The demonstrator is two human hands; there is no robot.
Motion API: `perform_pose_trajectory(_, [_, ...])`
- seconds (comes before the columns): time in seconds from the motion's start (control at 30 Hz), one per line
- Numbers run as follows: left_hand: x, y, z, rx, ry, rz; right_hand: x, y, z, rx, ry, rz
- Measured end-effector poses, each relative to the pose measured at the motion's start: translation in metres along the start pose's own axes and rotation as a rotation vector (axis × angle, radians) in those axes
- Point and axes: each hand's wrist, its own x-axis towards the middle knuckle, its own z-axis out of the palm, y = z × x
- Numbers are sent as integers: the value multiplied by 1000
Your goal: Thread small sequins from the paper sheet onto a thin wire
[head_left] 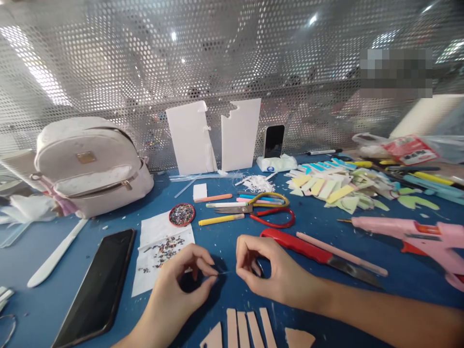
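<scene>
My left hand [188, 280] is closed in a pinch, thumb against forefinger. From its fingertips a thin, pale thread-like strand [224, 272] points toward my right hand [268, 268]. That hand is also pinched, a short gap away, and whatever its fingers hold is hidden or too small to make out. Beside my left hand, small dark and coloured beads [168, 249] lie scattered on a white paper sheet [145, 285]. A red round dish [182, 214] full of similar beads stands at the sheet's upper corner. Beige cut strips [246, 328] lie just below both hands.
Behind my right hand lie a red-handled utility knife [300, 244], scissors [271, 216] and several markers [221, 220]. A pink glue gun [406, 232] is at right, near paper scraps [333, 186]. At left are a phone [96, 285], a white plastic knife [56, 256] and a backpack [90, 164].
</scene>
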Motion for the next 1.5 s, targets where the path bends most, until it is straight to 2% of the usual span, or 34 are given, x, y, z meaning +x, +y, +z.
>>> perform_pose_trajectory(0.27, [2, -2, 1, -103, 34, -55, 0, -1, 0, 6, 1, 26])
perform_pose_trajectory(1.5, [1, 0, 0, -121, 24, -65, 2, 2, 1, -45, -14, 35])
